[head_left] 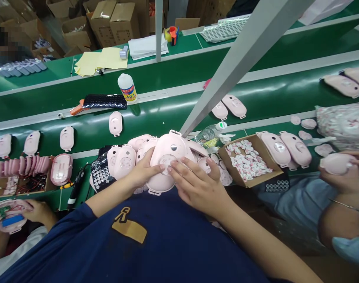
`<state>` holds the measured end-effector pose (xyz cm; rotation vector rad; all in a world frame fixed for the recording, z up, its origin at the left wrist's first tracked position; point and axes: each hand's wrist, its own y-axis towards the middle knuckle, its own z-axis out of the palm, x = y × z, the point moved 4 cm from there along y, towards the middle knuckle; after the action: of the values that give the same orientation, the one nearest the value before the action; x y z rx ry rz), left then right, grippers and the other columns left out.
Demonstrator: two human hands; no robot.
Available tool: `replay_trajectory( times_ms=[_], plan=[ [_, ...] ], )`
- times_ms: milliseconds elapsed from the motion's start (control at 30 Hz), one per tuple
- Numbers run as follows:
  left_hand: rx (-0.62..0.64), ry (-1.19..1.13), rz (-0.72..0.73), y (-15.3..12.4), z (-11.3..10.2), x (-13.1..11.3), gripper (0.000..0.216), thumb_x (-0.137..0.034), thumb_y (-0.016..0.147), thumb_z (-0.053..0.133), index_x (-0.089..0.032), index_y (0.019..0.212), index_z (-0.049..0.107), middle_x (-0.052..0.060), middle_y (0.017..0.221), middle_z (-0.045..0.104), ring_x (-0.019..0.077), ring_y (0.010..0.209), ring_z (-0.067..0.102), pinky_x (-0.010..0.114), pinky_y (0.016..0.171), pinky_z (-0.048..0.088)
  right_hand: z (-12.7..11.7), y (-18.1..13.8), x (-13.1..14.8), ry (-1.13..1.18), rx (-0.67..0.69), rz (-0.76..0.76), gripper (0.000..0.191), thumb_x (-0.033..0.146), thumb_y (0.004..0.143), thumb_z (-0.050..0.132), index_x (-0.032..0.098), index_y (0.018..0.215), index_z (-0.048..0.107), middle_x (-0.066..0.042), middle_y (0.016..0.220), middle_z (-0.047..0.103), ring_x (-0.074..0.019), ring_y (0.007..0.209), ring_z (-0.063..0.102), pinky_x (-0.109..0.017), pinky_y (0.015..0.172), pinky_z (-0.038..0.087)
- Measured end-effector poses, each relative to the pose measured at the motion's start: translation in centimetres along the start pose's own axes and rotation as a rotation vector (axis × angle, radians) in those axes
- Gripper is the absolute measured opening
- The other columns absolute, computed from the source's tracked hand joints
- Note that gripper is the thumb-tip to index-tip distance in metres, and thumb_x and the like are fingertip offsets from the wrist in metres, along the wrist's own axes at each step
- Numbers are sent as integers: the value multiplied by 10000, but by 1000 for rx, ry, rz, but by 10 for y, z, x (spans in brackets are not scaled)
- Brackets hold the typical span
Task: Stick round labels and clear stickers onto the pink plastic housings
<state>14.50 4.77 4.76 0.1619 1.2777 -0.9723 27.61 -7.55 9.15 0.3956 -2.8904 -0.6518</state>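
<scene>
A pale pink plastic case (164, 149), oval with a round inset and a small dark oval window, is held tilted in front of my chest. My left hand (145, 169) grips its left side, thumb on the front by the round inset. Over the right part of the inset lies my right hand (197, 182), fingers stretched out and pressed flat on the front, thumb apart. Those fingers partly cover the inset's printed round piece (167, 160). More pink cases (123, 161) lie piled behind and beside the held one, next to a black sheet of round silver pieces (99, 175).
A cardboard box of small printed pieces (247, 161) stands to the right, by a clear bottle (210, 133). Pink cases (66, 138) sit along the green conveyor (152, 118). A white glue bottle (127, 87) stands beyond. A slanted metal post (226, 78) crosses overhead. Co-workers' hands (341, 169) work on both sides.
</scene>
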Motion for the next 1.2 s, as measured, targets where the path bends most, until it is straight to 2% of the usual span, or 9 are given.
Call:
replay_trajectory(
  times_ms=[133, 267, 467, 767, 833, 900, 1033, 1100, 1200],
  plan=[
    [30, 13, -25, 1, -5, -1, 841, -419, 681, 869, -188, 1390, 482, 157, 1329, 635, 391, 1243, 580, 459, 971, 506, 0, 0, -10, 4, 39, -52, 448, 205, 882, 543, 232, 1321, 631, -9, 1402, 650, -224, 1321, 553, -474, 1245, -107],
    [59, 42, -34, 6, -8, 0, 821, -417, 689, 872, -181, 1380, 498, 164, 1341, 633, 399, 1265, 570, 455, 978, 504, 1, 2, -15, 16, 85, -115, 487, 180, 851, 529, 235, 1326, 621, -1, 1421, 635, -214, 1348, 537, -475, 1240, -133],
    [5, -12, -55, 12, -7, 0, 812, -393, 648, 901, -196, 1347, 538, 157, 1393, 606, 396, 1316, 537, 477, 1048, 469, 7, 7, -9, 32, 142, 30, 634, 240, 817, 569, 229, 1449, 520, -53, 1476, 586, -269, 1384, 496, -477, 1244, -79],
    [-54, -85, -70, 20, -16, 3, 835, -378, 643, 872, -192, 1373, 512, 154, 1326, 650, 406, 1262, 572, 482, 988, 503, 40, 0, -6, 160, 263, 154, 790, 426, 837, 631, 227, 1551, 357, -111, 1592, 438, -333, 1487, 332, -530, 1239, -65],
    [-63, -96, -81, 20, -18, 5, 814, -360, 645, 859, -194, 1363, 514, 147, 1311, 660, 401, 1244, 586, 478, 974, 509, 44, -4, -9, 209, 251, 151, 762, 423, 845, 637, 255, 1538, 367, -115, 1594, 430, -343, 1495, 314, -558, 1239, -13],
    [-78, -101, -66, 26, -24, 5, 785, -328, 633, 844, -193, 1340, 532, 135, 1295, 670, 392, 1232, 593, 470, 978, 507, 41, -11, -14, 237, 154, 137, 719, 381, 854, 649, 317, 1516, 377, -112, 1588, 415, -352, 1486, 333, -592, 1230, 83],
    [-252, 13, 79, 74, -61, -13, 699, -210, 650, 756, -178, 1317, 551, 111, 1259, 682, 360, 1193, 610, 459, 980, 513, 30, -41, -28, 203, -82, 245, 709, 265, 846, 682, 407, 1476, 387, -95, 1548, 412, -360, 1391, 468, -609, 1191, 249],
    [-382, 114, 136, 115, -89, -29, 651, -140, 702, 695, -152, 1334, 538, 114, 1258, 675, 326, 1178, 620, 439, 993, 511, 31, -59, -29, 198, -101, 343, 696, 243, 858, 665, 394, 1476, 385, -106, 1496, 470, -355, 1318, 542, -608, 1170, 299],
    [-467, 200, 132, 182, -125, -44, 614, -79, 800, 647, -137, 1391, 489, 125, 1289, 647, 269, 1156, 628, 408, 1006, 507, 38, -80, -18, 194, -69, 422, 609, 221, 899, 616, 358, 1455, 408, -114, 1367, 590, -320, 1202, 630, -593, 1152, 337]
  ],
)
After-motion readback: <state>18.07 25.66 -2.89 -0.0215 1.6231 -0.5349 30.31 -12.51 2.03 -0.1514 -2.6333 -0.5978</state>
